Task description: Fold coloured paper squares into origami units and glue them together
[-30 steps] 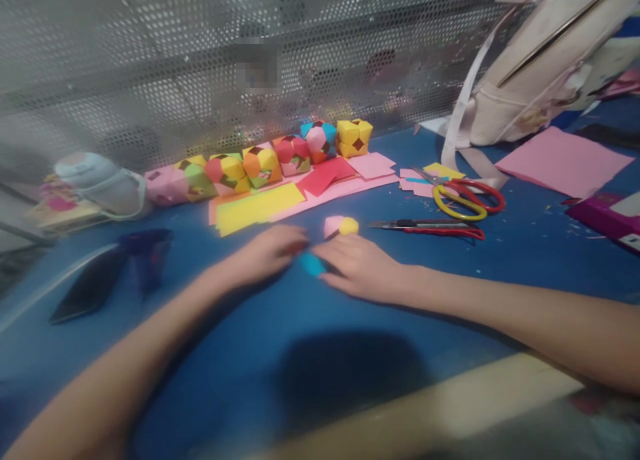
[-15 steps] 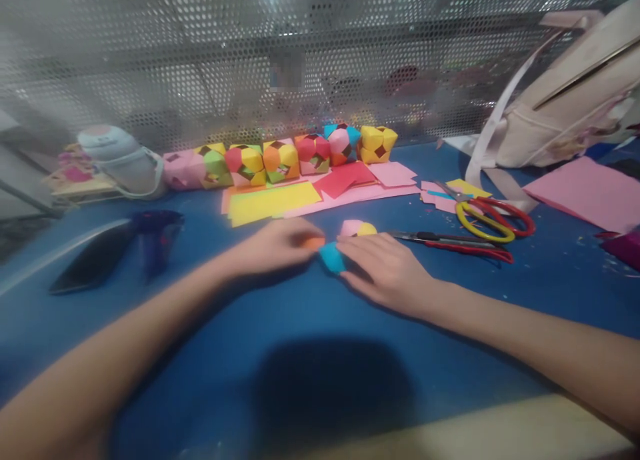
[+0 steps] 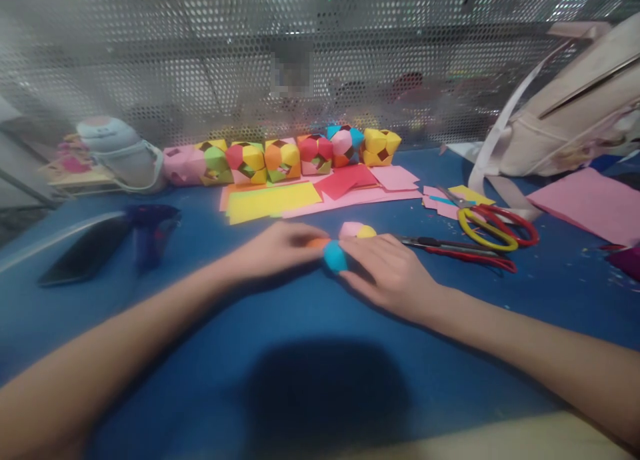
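- Left hand [image 3: 280, 247]: lying low on the blue table [image 3: 300, 367], with its fingers drawn together and pinching the orange end of a small folded paper piece [image 3: 333, 257].
- Right hand [image 3: 395, 273]: palm down on the table, with its fingers closed over the blue part of the same paper piece. The picture is blurred, so the exact finger placement cannot be told.
- Paper piece: on the table between the two hands, held from both sides, in the middle of the view.
- A pink and yellow lump [image 3: 356, 231] sits just behind the fingertips. I cannot tell whether it is joined to the held piece.
- A red-handled tool [image 3: 460, 252] lies just right of the right hand, with scissors [image 3: 493, 223] beyond it on paper scraps.
- Loose coloured sheets [image 3: 273, 201] lie behind the hands, and a row of paper cubes [image 3: 280, 159] stands along a perforated metal screen [image 3: 200, 60].
- At far left are a phone [image 3: 80, 259], a dark blue tool [image 3: 150, 230] beside it and a pale bottle [image 3: 120, 155].
- At far right a beige bag [image 3: 575, 127] leans at the table edge, with a large pink sheet [image 3: 590, 205] in front of it.
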The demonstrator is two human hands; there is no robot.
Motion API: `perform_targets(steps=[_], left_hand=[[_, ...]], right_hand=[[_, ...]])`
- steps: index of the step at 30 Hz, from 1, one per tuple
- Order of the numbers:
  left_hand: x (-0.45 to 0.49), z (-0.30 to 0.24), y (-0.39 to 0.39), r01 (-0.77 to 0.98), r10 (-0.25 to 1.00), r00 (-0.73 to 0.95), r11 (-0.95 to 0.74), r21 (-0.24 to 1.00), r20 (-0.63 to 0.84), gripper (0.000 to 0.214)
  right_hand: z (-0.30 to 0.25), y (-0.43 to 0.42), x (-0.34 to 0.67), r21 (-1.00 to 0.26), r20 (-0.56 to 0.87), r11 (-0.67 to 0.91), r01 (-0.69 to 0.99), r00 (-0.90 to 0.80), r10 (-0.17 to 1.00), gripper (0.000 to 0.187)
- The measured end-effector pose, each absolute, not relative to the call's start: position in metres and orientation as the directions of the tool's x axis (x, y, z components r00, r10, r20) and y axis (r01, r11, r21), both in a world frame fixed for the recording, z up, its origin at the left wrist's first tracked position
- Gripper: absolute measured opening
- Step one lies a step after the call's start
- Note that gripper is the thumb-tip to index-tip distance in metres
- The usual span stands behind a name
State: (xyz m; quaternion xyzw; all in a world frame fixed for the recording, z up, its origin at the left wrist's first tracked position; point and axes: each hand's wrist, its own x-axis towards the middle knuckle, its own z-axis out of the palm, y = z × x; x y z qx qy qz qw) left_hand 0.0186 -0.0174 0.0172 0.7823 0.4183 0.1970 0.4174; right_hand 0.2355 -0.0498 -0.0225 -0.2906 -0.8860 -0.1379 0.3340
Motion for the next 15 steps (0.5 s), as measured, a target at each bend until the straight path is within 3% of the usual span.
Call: perform_targets(steps=[8,15], left_hand=[[0.024,0.016,-0.026,0.513,0.835,0.548,-0.373,0.773,0.039,0.045],[0.034,0.015,-0.041,0.56,0.864,0.488,-0.416,0.716,0.12,0.048]], right_hand=[[-0.02,-0.052,0.237,-0.04,0.669,0.779,0.626,-0.562,0.486,0.033],[-0.015,-0.054,0.235,0.008,0.686,0.741,0.672,-0.543,0.485,0.031]])
